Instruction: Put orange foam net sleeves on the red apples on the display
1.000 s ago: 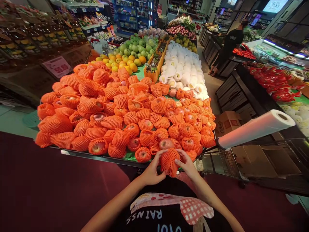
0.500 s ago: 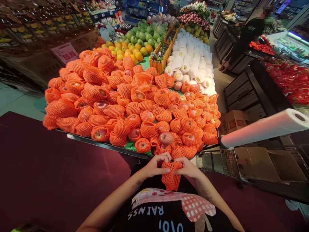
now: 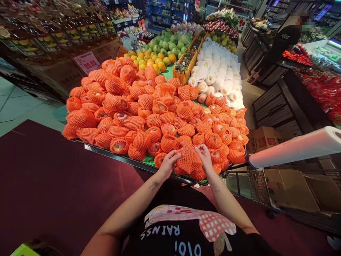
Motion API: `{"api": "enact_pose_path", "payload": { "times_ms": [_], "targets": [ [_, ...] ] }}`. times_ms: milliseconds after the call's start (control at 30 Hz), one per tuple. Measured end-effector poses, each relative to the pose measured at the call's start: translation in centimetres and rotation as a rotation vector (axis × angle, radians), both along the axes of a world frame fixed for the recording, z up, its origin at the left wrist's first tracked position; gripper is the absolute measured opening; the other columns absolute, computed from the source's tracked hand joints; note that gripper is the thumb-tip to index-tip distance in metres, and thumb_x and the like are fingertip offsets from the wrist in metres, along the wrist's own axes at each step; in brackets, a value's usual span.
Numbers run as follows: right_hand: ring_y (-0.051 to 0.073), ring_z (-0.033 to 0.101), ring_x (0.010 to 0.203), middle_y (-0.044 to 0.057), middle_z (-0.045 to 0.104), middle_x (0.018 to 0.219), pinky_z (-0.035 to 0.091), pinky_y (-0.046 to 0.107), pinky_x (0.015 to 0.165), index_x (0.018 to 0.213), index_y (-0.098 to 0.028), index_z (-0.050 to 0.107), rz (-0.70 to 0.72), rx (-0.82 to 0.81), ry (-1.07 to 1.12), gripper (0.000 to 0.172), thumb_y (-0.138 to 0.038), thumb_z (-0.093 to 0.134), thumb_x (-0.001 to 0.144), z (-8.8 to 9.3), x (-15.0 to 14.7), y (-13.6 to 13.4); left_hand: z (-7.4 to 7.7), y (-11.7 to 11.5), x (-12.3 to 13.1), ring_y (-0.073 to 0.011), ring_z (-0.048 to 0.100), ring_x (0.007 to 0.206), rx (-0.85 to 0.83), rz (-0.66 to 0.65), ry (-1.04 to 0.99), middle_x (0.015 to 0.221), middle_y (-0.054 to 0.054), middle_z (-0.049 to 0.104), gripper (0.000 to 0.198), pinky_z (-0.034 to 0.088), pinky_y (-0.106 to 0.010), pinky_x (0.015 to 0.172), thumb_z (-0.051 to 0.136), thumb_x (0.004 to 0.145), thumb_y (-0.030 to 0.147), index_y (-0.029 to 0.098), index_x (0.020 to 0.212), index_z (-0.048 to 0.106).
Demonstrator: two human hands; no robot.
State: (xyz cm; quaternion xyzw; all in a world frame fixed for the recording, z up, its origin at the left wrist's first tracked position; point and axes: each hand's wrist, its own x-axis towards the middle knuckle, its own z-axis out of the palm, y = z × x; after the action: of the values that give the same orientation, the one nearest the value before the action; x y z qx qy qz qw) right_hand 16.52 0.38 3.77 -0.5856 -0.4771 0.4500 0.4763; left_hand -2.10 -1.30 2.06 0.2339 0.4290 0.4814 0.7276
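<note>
An orange foam net sleeve [image 3: 189,160] is stretched between my two hands at the front edge of the fruit display. My left hand [image 3: 169,163] pinches its left side, and my right hand [image 3: 204,156] pinches the right side. Spread wide, the sleeve lies over the nearest fruit, so what is beneath it is hidden. All around are apples in similar orange sleeves, such as an apple [image 3: 119,146] whose top shows through its opening.
Pale fruit in white foam [image 3: 213,74] fills the back right, beyond an orange planter fence [image 3: 183,71]. Oranges [image 3: 157,64] and green apples [image 3: 170,42] lie behind. On the right, a plastic bag roll [image 3: 295,147] juts out above a cart with cardboard boxes [image 3: 290,185]. A person [image 3: 279,46] stands farther back.
Both hands have moved forward from near my body to the display's front edge. The sleeve, bunched before, is now spread wide over the fruit there. The view has shifted slightly.
</note>
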Motion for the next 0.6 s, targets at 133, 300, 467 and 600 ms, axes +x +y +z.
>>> {"api": "enact_pose_path", "payload": {
  "times_ms": [133, 300, 467, 600],
  "targets": [
    [0.016, 0.051, 0.072, -0.003, 0.052, 0.078, 0.042, 0.026, 0.069, 0.081, -0.026, 0.046, -0.094, 0.067, -0.162, 0.031, -0.052, 0.061, 0.084, -0.7, 0.0, 1.9, -1.9, 1.6, 1.6, -0.0031, 0.031, 0.044, -0.06, 0.063, 0.069, 0.06, 0.01, 0.04, 0.052, 0.016, -0.016, 0.04, 0.085, 0.058, 0.055, 0.02, 0.078, 0.052],
    [0.018, 0.05, 0.071, -0.001, 0.056, 0.074, 0.04, 0.028, 0.072, 0.075, -0.025, 0.05, -0.084, 0.045, -0.373, 0.032, -0.052, 0.065, 0.082, -1.1, 0.8, 2.8, -3.7, 2.7, 2.6, -0.0033, 0.036, 0.043, -0.093, 0.109, 0.172, 0.061, 0.009, 0.046, 0.045, 0.022, -0.015, 0.04, 0.079, 0.071, 0.053, 0.02, 0.076, 0.049],
    [0.023, 0.058, 0.074, 0.002, 0.064, 0.074, 0.044, 0.032, 0.074, 0.071, -0.024, 0.054, -0.018, -0.019, -0.462, 0.038, -0.059, 0.057, 0.086, -1.1, 0.7, 2.7, -4.4, 3.2, 2.8, -0.0057, 0.04, 0.042, -0.091, 0.075, 0.23, 0.058, 0.008, 0.049, 0.038, 0.028, -0.018, 0.04, 0.081, 0.073, 0.043, 0.02, 0.074, 0.051],
    [0.025, 0.065, 0.084, 0.004, 0.072, 0.084, 0.048, 0.035, 0.081, 0.079, -0.025, 0.066, 0.028, -0.056, -0.488, 0.038, -0.061, 0.058, 0.087, -1.2, -0.1, 1.6, -4.0, 3.2, 2.9, -0.0083, 0.05, 0.051, -0.041, 0.033, 0.182, 0.066, 0.003, 0.059, 0.036, 0.037, -0.019, 0.048, 0.084, 0.068, 0.039, 0.019, 0.078, 0.056]
  ]
}}
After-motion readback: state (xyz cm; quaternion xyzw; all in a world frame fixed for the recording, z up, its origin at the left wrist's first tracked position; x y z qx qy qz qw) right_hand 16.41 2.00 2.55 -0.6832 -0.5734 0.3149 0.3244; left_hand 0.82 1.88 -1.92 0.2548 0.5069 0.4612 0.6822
